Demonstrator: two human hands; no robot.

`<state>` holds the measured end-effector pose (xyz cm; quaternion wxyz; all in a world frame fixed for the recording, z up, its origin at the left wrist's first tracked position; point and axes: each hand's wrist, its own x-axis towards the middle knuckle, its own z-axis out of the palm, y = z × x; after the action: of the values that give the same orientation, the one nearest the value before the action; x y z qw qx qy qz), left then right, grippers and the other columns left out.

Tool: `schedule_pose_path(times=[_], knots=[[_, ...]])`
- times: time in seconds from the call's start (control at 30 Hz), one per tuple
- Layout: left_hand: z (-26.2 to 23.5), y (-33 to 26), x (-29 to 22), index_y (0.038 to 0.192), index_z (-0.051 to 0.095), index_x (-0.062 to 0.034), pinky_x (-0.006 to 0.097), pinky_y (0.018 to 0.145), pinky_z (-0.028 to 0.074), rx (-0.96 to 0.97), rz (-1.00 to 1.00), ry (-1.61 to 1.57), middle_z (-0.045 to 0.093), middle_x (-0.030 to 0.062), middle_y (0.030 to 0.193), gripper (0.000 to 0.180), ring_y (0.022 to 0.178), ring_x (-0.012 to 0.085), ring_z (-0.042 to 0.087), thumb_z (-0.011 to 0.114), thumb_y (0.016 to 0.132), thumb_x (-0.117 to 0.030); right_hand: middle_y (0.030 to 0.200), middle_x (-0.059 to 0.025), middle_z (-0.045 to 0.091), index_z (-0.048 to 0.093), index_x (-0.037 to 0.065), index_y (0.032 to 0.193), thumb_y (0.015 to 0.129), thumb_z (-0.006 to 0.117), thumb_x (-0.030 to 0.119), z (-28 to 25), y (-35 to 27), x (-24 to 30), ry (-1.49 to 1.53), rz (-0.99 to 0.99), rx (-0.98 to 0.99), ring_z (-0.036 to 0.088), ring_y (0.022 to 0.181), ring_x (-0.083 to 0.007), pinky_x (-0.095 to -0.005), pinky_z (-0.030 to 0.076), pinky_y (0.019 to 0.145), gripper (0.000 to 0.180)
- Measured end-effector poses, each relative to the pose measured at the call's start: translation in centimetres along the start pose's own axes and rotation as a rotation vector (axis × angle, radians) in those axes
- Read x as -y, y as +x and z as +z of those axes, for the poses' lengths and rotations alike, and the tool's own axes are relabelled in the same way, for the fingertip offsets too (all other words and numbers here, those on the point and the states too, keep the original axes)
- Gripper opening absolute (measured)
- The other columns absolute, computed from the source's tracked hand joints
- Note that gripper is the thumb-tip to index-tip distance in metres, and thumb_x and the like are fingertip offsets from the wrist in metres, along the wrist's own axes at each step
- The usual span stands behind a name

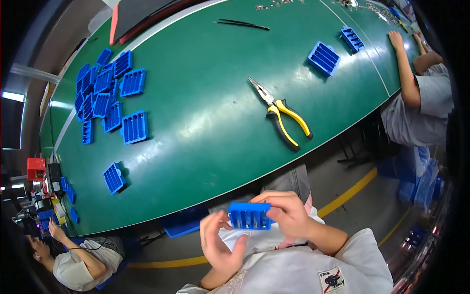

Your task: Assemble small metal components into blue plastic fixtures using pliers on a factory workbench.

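In front of my body, off the table's near edge, I hold a blue plastic battery holder (pixel 249 218) with several slots and small metal contacts in them. My right hand (pixel 293 215) is closed on its right end, thumb in front and fingers behind. Beside the left end is my left hand (pixel 220 245), its thumb and fingers spread apart; the fingertips come close to the holder, and whether they touch it I cannot tell. Long-nose pliers (pixel 279 112) with yellow and black handles lie on the table, handles toward me.
A heap of blue battery holders (pixel 103 85) covers the green table (pixel 196 142) at the left. A single holder (pixel 114 178) lies nearer, two more (pixel 324 58) toward the right. Black tweezers (pixel 242 24) and loose metal pieces (pixel 279 4) are at the back. Co-workers sit at both sides.
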<state>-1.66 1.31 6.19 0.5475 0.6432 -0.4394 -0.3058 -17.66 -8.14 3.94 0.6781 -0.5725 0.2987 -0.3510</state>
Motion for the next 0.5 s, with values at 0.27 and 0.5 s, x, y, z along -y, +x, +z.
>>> schedule_pose_path(times=[0.27, 0.5], knots=[[-1.1, 0.7, 1.6, 0.113, 0.061, 0.0053, 0.026, 0.073, 0.048, 0.309, -0.612, -0.62, 0.066, 0.0062, 0.094, 0.03, 0.08, 0.0114, 0.059, 0.065, 0.084, -0.001, 0.069, 0.0054, 0.05, 0.06, -0.003, 0.08, 0.102, 0.049, 0.028, -0.1, 0.3, -0.7, 0.24, 0.43, -0.07, 0.042, 0.069, -0.0027, -0.0241, 0.039, 0.06, 0.04], [-1.1, 0.1, 2.4, 0.111, 0.061, 0.0078, 0.026, 0.065, 0.049, 0.388, -0.524, -0.776, 0.066, 0.0086, 0.091, 0.033, 0.073, 0.0129, 0.06, 0.069, 0.086, -0.013, 0.068, 0.0053, 0.055, 0.06, -0.001, 0.071, 0.103, 0.047, 0.034, 0.2, 1.0, 0.5, 0.397, 0.556, -0.069, 0.046, 0.069, -0.0017, -0.0222, 0.04, 0.062, 0.049]])
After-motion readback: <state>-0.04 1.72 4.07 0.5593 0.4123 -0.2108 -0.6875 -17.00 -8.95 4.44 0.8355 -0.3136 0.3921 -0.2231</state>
